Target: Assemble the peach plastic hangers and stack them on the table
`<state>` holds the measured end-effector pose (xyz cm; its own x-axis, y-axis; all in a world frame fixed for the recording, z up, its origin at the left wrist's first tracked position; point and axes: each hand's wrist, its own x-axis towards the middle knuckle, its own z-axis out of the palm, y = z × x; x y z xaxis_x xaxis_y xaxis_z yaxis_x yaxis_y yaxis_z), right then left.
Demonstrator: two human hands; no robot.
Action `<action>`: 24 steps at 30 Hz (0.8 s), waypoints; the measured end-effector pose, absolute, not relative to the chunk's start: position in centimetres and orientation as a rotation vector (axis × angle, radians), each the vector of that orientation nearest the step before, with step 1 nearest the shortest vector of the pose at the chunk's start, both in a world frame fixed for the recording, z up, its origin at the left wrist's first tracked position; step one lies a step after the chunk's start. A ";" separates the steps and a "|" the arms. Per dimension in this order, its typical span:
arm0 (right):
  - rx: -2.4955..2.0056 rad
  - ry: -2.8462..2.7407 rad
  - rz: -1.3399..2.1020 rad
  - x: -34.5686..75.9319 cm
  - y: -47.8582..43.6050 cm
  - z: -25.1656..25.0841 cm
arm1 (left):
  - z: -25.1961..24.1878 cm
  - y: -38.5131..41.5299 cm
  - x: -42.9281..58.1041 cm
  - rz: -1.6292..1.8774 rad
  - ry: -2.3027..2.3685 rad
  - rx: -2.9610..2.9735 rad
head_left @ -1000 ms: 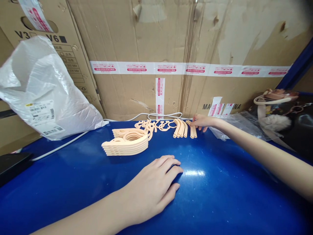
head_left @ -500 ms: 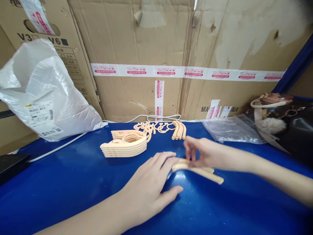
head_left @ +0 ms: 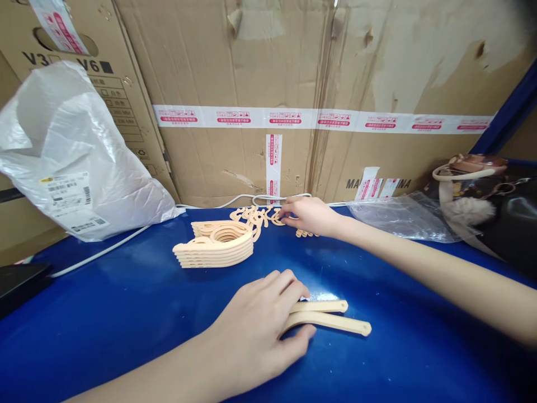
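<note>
Hands [head_left: 255,330] [head_left: 308,217] atop peach pieces [head_left: 335,323] (ends hidden)

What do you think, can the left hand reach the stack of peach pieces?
Probably yes. The left hand holds two peach strips, but only bare blue table lies between it and the stack, so nothing blocks the way.

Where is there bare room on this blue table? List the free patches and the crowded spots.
Free: the near-left table, bordered by the white cable, the stack of hanger bodies and the left hand; also near right, between the two hanger arms and the right forearm. Crowded: the back edge, with hooks, right hand and clear bag.
</note>
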<state>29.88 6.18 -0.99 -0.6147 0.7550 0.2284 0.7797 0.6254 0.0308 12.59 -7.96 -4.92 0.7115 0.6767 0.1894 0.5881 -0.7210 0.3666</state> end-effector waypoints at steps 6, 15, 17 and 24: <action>-1.422 -2.724 -0.108 26.4 9.6 -1.5 | -5.0 -8.0 12.3 0.427 0.961 2.627; -1.586 -2.738 0.284 25.4 12.0 -1.2 | -5.0 -7.7 12.1 0.532 0.945 2.453; -1.595 -2.683 0.330 25.6 12.0 -1.0 | -5.0 -7.8 12.2 0.551 0.968 2.404; -1.431 -2.481 0.365 28.4 7.8 0.7 | -4.9 -7.6 12.4 0.510 1.066 2.394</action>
